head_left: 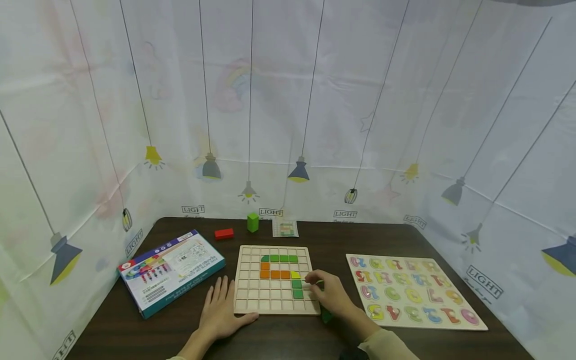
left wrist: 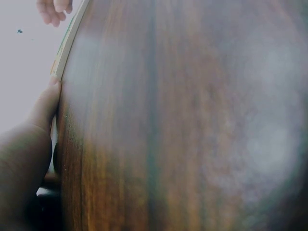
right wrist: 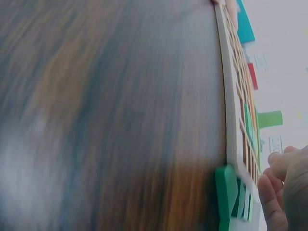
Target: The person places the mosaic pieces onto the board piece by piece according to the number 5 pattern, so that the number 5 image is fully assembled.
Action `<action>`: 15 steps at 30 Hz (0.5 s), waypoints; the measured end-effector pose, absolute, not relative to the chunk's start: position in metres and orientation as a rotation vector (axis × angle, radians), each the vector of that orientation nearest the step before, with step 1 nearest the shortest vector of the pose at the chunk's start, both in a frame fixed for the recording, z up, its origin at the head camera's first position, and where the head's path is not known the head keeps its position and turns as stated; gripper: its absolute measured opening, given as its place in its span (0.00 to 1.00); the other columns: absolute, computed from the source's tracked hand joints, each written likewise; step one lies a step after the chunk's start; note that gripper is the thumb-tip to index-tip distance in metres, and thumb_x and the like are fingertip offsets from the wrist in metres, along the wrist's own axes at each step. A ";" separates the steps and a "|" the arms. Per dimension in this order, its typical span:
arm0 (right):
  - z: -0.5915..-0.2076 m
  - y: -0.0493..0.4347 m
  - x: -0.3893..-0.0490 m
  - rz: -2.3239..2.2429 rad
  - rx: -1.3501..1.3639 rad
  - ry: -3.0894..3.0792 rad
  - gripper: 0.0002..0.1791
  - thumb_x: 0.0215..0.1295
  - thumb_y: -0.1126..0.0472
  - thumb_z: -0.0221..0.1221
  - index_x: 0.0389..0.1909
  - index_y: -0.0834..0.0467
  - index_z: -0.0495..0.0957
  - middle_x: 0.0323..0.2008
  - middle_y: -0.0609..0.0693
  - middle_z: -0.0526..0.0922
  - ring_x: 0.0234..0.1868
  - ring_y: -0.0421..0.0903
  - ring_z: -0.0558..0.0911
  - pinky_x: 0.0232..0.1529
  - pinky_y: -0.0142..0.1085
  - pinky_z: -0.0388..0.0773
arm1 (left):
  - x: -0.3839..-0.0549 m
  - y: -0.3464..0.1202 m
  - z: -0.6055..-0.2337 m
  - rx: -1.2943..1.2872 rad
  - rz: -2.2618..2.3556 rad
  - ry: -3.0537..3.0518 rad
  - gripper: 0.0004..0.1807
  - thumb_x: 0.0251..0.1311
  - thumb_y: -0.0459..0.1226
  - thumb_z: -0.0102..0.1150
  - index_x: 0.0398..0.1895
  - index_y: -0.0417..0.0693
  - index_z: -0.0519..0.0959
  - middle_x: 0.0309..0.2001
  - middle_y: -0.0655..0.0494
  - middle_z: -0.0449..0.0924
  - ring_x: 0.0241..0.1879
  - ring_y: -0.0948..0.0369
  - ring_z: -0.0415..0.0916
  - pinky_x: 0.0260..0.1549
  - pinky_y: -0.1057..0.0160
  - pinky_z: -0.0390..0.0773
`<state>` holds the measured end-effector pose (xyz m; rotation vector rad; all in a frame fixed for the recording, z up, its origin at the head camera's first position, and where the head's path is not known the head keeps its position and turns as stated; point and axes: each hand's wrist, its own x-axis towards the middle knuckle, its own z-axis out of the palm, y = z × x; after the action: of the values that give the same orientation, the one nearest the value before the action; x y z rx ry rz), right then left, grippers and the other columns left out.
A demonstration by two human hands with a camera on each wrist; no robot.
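Note:
My left hand (head_left: pixel 219 307) lies with spread, straight fingers on the table at the left side of a wooden grid board (head_left: pixel 249 295), its thumb at the board's lower left corner. Over the board's right edge is my right hand (head_left: pixel 332 292), fingers loosely bent, with a gap between forefinger and thumb and no piece showing there. Just left of its fingertips, green squares (head_left: pixel 297 294) and a yellow square (head_left: pixel 295 274) sit in the grid. Orange squares (head_left: pixel 274 274) and a green row (head_left: pixel 283 258) lie further along. Green blocks (right wrist: pixel 226 195) stand by the board's near right corner, partly hidden by the right hand.
A printed box (head_left: pixel 173 270) lies at the left. Behind the board are a red block (head_left: pixel 223 234), an upright green block (head_left: pixel 253 223) and a small pattern card (head_left: pixel 285 229). An alphabet puzzle board (head_left: pixel 414 292) lies at the right. A printed curtain (head_left: pixel 288 125) surrounds the table.

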<state>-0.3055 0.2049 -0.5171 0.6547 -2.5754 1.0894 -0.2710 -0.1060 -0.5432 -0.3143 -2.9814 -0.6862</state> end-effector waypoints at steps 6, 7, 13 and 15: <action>-0.520 0.221 -0.307 1.055 0.583 -2.547 0.11 0.57 0.74 0.61 0.39 0.58 0.80 0.34 0.45 0.82 0.37 0.40 0.80 0.38 0.36 0.79 | -0.272 -0.107 -0.545 -0.313 -0.667 -2.983 0.64 0.42 0.75 0.51 0.72 0.37 0.53 0.72 0.36 0.44 0.72 0.43 0.37 0.66 0.44 0.37; -0.521 0.223 -0.307 1.044 0.579 -2.544 0.11 0.57 0.74 0.61 0.39 0.58 0.80 0.35 0.45 0.82 0.37 0.40 0.80 0.38 0.36 0.79 | -0.272 -0.107 -0.545 -0.315 -0.669 -2.983 0.64 0.43 0.75 0.51 0.72 0.36 0.53 0.72 0.36 0.44 0.71 0.43 0.36 0.66 0.44 0.37; -0.520 0.231 -0.303 1.001 0.553 -2.566 0.12 0.56 0.74 0.62 0.38 0.57 0.80 0.36 0.45 0.82 0.38 0.40 0.80 0.40 0.37 0.79 | -0.270 -0.107 -0.542 -0.322 -0.667 -2.992 0.64 0.43 0.75 0.51 0.72 0.35 0.53 0.72 0.35 0.44 0.71 0.42 0.37 0.66 0.43 0.37; -0.518 0.233 -0.300 1.000 0.553 -2.584 0.12 0.55 0.74 0.63 0.38 0.58 0.80 0.36 0.46 0.82 0.37 0.40 0.80 0.40 0.37 0.79 | -0.270 -0.107 -0.542 -0.325 -0.668 -2.992 0.64 0.43 0.74 0.51 0.71 0.35 0.53 0.72 0.35 0.44 0.71 0.42 0.37 0.66 0.43 0.37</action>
<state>-0.2996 0.2331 -0.5179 0.5526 -2.5840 1.0002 -0.2703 -0.1069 -0.5416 -0.3252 -2.9916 -0.6682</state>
